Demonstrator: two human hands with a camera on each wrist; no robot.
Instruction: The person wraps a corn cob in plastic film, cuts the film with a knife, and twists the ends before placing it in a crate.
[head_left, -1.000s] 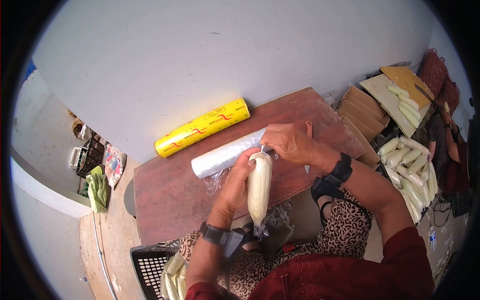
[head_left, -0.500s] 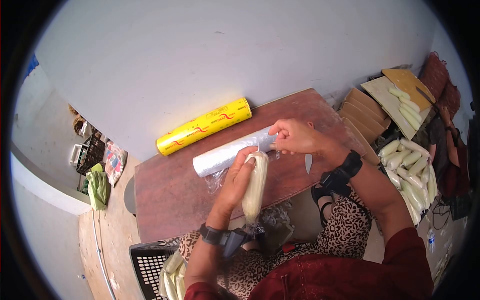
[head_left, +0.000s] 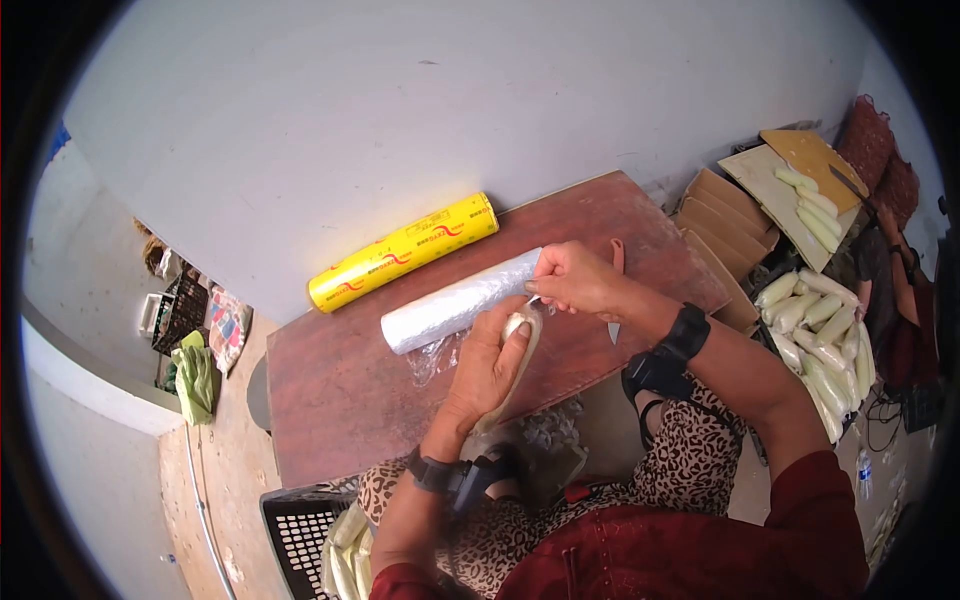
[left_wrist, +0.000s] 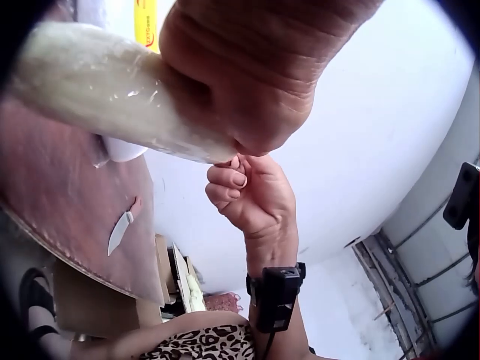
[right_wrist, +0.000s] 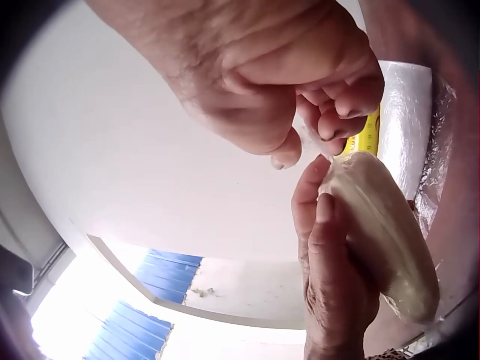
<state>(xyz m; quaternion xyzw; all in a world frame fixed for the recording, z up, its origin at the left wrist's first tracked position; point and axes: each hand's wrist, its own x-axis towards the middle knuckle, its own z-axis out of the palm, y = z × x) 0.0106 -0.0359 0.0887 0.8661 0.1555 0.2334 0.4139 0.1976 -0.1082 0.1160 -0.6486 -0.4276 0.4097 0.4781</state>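
A pale, film-wrapped vegetable [right_wrist: 386, 232] is gripped by my left hand [head_left: 485, 370], its thumb and fingers near the top end. At that end, my right hand [head_left: 580, 280] pinches a twisted bit of film [right_wrist: 311, 139] between thumb and fingers. In the left wrist view the wrapped vegetable [left_wrist: 97, 90] reaches from the left edge to where both hands [left_wrist: 255, 195] meet. Behind the hands lies a roll of clear film [head_left: 455, 303] on the table [head_left: 330, 400]. A small knife [head_left: 616, 290] rests right of my right hand.
A yellow roll [head_left: 400, 252] lies along the wall. Wrapped vegetables [head_left: 825, 330] are piled at the right, below a board [head_left: 780, 200] and cardboard [head_left: 725, 230]. A black crate [head_left: 300, 540] stands at the lower left. Another person's arm [head_left: 900, 270] shows at far right.
My right hand has drawn away from the vegetable's top and come back to it, pinching the film. The vegetable has tilted, its lower end swinging left and partly behind my left hand.
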